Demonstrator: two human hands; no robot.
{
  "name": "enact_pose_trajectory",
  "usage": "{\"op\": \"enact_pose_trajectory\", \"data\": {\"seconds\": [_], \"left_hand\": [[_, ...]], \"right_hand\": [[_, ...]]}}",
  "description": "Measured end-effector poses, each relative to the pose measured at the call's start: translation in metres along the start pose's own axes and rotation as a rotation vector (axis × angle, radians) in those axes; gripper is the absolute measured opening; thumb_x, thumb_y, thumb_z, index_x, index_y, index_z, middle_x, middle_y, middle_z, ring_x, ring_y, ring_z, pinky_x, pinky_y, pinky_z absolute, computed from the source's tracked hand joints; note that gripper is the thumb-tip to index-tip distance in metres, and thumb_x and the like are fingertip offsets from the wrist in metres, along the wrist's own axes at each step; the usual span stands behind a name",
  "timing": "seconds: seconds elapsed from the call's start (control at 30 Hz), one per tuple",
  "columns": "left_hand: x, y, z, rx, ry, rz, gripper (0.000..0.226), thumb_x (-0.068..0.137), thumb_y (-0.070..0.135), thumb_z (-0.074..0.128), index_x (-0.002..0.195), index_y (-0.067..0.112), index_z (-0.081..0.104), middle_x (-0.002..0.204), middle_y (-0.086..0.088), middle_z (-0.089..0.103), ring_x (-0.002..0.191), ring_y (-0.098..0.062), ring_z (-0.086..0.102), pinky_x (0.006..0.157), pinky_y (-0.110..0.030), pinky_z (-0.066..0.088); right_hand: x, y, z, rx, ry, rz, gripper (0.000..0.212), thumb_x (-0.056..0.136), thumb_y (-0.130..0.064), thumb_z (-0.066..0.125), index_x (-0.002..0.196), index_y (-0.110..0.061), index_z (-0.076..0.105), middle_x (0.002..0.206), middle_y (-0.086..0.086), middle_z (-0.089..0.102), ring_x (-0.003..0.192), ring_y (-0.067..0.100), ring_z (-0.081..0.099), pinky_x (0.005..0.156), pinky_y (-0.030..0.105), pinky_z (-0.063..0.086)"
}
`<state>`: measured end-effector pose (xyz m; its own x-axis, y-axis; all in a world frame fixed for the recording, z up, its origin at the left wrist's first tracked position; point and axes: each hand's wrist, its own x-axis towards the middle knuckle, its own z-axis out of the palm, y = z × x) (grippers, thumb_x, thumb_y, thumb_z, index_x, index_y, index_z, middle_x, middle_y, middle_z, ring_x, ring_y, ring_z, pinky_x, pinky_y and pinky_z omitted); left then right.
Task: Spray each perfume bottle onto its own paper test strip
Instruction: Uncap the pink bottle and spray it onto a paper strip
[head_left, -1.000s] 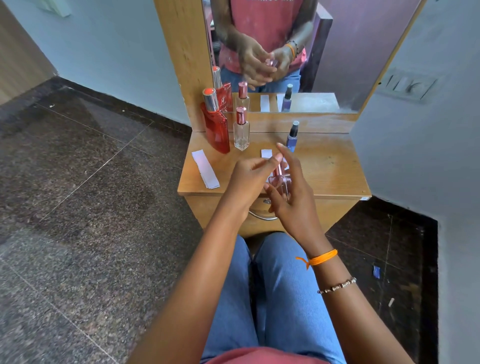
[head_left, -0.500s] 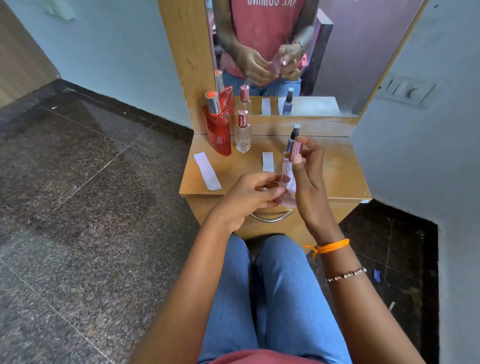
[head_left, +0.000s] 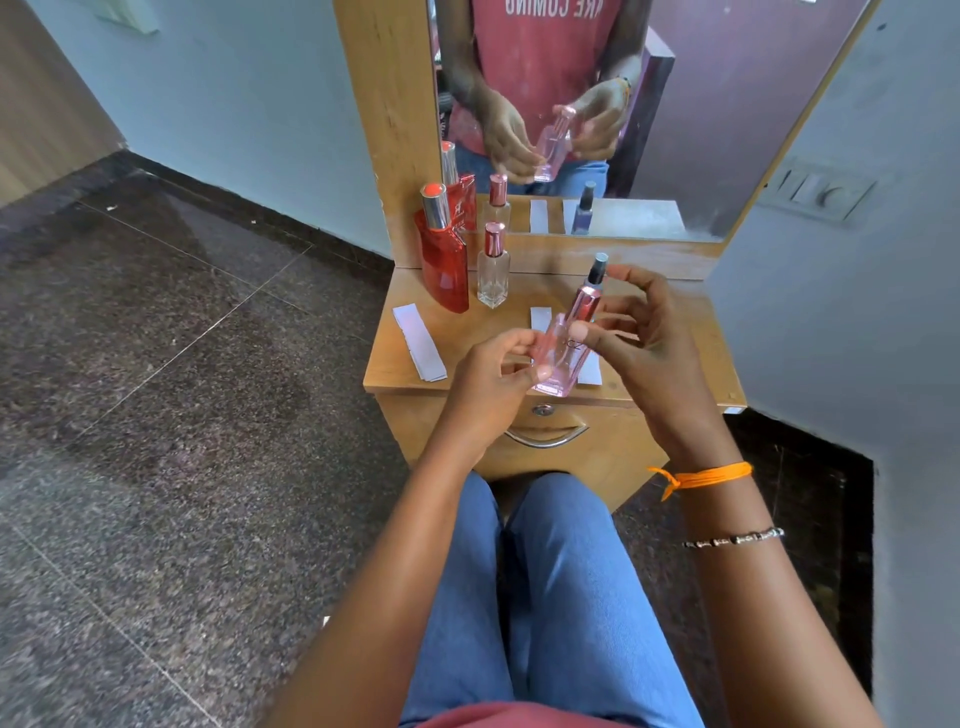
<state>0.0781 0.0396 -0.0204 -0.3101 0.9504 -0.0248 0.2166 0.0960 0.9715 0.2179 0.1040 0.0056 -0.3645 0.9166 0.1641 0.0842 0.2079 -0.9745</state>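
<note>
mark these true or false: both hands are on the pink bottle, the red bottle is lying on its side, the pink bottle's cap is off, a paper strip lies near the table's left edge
1. Both hands hold the pink bottle: true; the left hand grips its base, the right hand its upper body.
2. The red bottle lies on its side: false; it stands upright.
3. The pink bottle's cap is off: false; the cap is on.
4. A paper strip lies near the left edge of the table: true.

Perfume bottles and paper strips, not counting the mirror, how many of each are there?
Perfume bottles: 4, namely red bottle, clear bottle, pink bottle held in both hands, dark-capped bottle.
Paper strips: 3, namely left strip, middle strip, right strip.
Total: 7
</note>
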Motion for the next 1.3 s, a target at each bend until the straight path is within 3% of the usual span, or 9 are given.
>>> {"op": "enact_pose_trajectory", "data": {"seconds": [0.13,0.23,0.3,0.37,0.43,0.63,0.9,1.13,1.3], "left_hand": [[0.006,0.001,-0.003,-0.023,0.031,0.000,0.026,0.084,0.005,0.062,0.108,0.015,0.064,0.108,0.000,0.066,0.101,-0.011,0.059,0.087,-0.023,0.044],[0.010,-0.001,-0.003,-0.035,0.113,-0.010,0.035,0.085,0.005,0.061,0.118,0.017,0.060,0.112,0.007,0.063,0.100,-0.006,0.058,0.080,-0.010,0.043],[0.012,-0.004,-0.005,-0.005,0.165,-0.022,0.039,0.087,0.007,0.059,0.123,0.021,0.056,0.115,0.010,0.059,0.100,-0.004,0.054,0.075,-0.005,0.040],[0.012,-0.008,-0.007,0.016,0.184,-0.019,0.037,0.087,0.004,0.056,0.121,0.021,0.056,0.116,0.005,0.060,0.099,-0.005,0.054,0.076,-0.007,0.038],[0.011,-0.010,-0.008,0.050,0.183,-0.013,0.034,0.087,0.003,0.054,0.116,0.020,0.059,0.116,0.003,0.062,0.099,-0.006,0.055,0.078,-0.007,0.037],[0.009,-0.015,-0.008,0.065,0.172,-0.035,0.030,0.088,0.003,0.055,0.114,0.018,0.061,0.115,0.004,0.064,0.102,-0.008,0.059,0.083,-0.013,0.040],[0.009,-0.014,-0.007,0.094,0.165,-0.035,0.029,0.089,0.006,0.055,0.114,0.018,0.060,0.110,0.004,0.063,0.092,0.000,0.055,0.068,0.005,0.036],[0.009,-0.013,-0.006,0.086,0.155,-0.044,0.028,0.088,0.007,0.056,0.114,0.019,0.060,0.111,0.005,0.063,0.095,-0.001,0.055,0.070,-0.001,0.036],[0.010,-0.010,-0.005,0.082,0.148,-0.039,0.027,0.088,0.007,0.056,0.112,0.018,0.060,0.108,0.007,0.062,0.091,0.003,0.054,0.069,0.001,0.035]], "right_hand": [[0.005,0.002,0.004,-0.258,-0.081,-0.010,0.040,0.080,-0.004,0.070,0.115,-0.018,0.059,0.091,-0.003,0.066,0.080,0.005,0.060,0.071,0.017,0.051],[0.014,0.001,0.013,-0.363,-0.008,-0.084,0.031,0.081,0.000,0.065,0.109,-0.014,0.064,0.089,-0.007,0.065,0.076,-0.001,0.058,0.067,0.006,0.046],[0.022,0.000,0.019,-0.437,0.055,-0.134,0.033,0.081,0.004,0.062,0.110,-0.011,0.063,0.091,-0.008,0.063,0.075,0.004,0.058,0.066,0.003,0.043],[0.031,0.000,0.028,-0.501,0.088,-0.165,0.032,0.081,0.006,0.058,0.108,-0.009,0.062,0.094,-0.002,0.066,0.080,0.015,0.060,0.068,0.011,0.046],[0.039,0.001,0.036,-0.603,0.109,-0.195,0.031,0.078,0.009,0.055,0.104,-0.006,0.062,0.097,0.011,0.068,0.085,0.027,0.061,0.068,0.030,0.046],[0.054,0.003,0.050,-0.878,0.129,-0.247,0.031,0.077,0.014,0.050,0.103,-0.001,0.058,0.107,0.021,0.059,0.090,0.039,0.056,0.066,0.037,0.042],[0.062,0.006,0.049,-0.930,0.098,-0.183,0.031,0.080,0.013,0.052,0.107,0.000,0.057,0.110,0.021,0.059,0.095,0.039,0.057,0.075,0.041,0.049],[0.066,0.007,0.050,-0.915,0.111,-0.199,0.034,0.082,0.011,0.053,0.114,-0.003,0.054,0.103,0.021,0.064,0.089,0.038,0.060,0.064,0.032,0.041],[0.068,0.006,0.049,-0.925,0.122,-0.208,0.034,0.084,0.009,0.055,0.114,-0.005,0.053,0.102,0.019,0.066,0.089,0.035,0.061,0.068,0.038,0.049]]}}
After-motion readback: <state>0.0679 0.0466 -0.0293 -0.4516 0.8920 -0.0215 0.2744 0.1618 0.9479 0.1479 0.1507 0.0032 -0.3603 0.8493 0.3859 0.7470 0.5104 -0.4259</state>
